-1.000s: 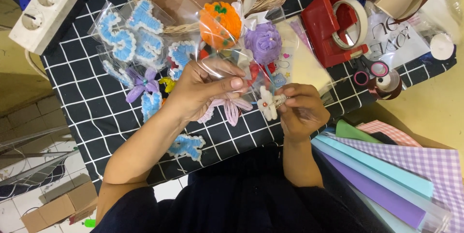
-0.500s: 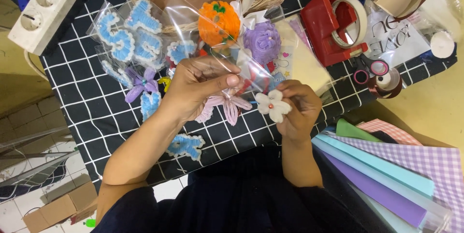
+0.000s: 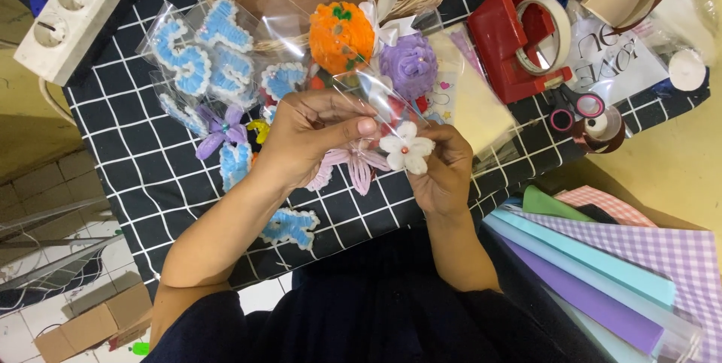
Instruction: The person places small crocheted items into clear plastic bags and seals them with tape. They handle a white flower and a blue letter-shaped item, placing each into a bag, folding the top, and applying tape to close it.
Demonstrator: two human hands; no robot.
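Fingers of the left hand [image 3: 312, 137] are pinched on the mouth of a clear plastic sleeve [image 3: 376, 100] while the right hand [image 3: 444, 167] has its fingers clamped on a white flower with a red bead [image 3: 406, 151], just above the checked tabletop [image 3: 150, 160]; best, I'd say, to hold that mouth wide and feed the petals in flat. Bagged blue fuzzy letters [image 3: 199, 58] lie upper left, a pale yellow packet [image 3: 470, 103] sits beside the red tape dispenser [image 3: 519, 39], and a white printed label [image 3: 609, 58] lies far right.
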